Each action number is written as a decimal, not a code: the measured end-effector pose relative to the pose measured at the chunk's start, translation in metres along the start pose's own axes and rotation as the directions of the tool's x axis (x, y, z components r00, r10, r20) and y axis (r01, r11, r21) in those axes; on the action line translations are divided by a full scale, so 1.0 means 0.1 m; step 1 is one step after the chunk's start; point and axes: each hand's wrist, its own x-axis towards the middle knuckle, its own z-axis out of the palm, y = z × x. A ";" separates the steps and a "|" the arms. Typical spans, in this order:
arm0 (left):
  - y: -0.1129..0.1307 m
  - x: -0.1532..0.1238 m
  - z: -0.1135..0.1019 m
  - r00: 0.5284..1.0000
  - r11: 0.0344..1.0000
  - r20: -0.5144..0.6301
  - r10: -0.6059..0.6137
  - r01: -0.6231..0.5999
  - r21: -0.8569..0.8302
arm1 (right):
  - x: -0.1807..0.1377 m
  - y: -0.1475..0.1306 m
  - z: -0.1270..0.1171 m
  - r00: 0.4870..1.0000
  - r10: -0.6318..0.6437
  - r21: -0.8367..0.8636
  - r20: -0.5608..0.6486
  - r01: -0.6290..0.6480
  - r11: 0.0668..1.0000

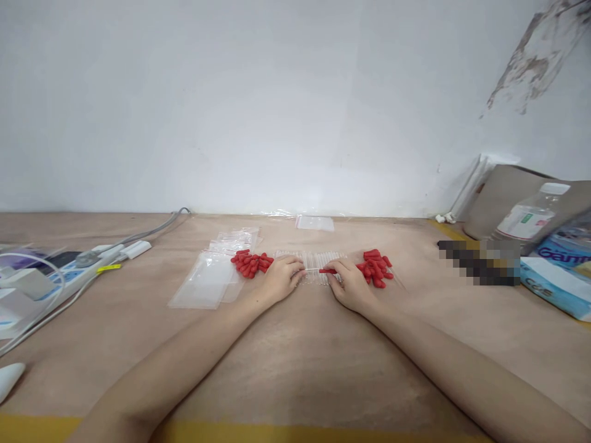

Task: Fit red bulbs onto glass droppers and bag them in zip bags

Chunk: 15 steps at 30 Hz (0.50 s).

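Note:
My left hand (281,277) pinches one end of a thin clear dropper tube (313,270), held level above the others. Closed on a red rubber bulb (327,271), my right hand (351,282) has it at the tube's right end; how far the tube sits inside it is too small to tell. Beneath and behind my fingers lies a row of clear tubes (318,258), side by side on the table. One pile of red bulbs (249,263) is just left of my left hand, and another red pile (376,268) is beyond my right hand.
Clear zip bags (198,286) overlap on the left, and a small stack of bags (315,223) lies by the wall. A power strip (69,280) with cables is far left. At right stand a plastic bottle (529,215) and a blue tissue pack (556,289).

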 end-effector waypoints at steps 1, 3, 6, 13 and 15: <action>0.01 -0.02 0.00 1.000 1.000 -0.017 -0.006 0.005 -0.019 | 0.00 0.00 0.00 1.000 0.007 -0.002 0.006 -0.007 1.000; 0.03 -0.05 -0.02 0.999 0.999 -0.030 -0.024 0.023 -0.045 | 0.00 -0.01 -0.01 1.000 0.011 0.000 0.018 -0.011 1.000; 0.05 -0.07 -0.05 0.998 0.998 -0.043 -0.051 0.049 -0.046 | -0.01 -0.01 -0.02 1.000 0.029 0.009 0.010 -0.029 1.000; 0.14 -0.07 -0.13 0.998 0.998 -0.047 -0.051 0.049 -0.040 | -0.02 0.00 -0.01 0.999 0.032 0.025 0.020 -0.032 0.999; 0.16 -0.08 -0.14 0.997 0.998 -0.037 -0.062 0.061 -0.031 | -0.01 0.00 -0.02 0.999 0.030 0.049 0.029 -0.032 0.998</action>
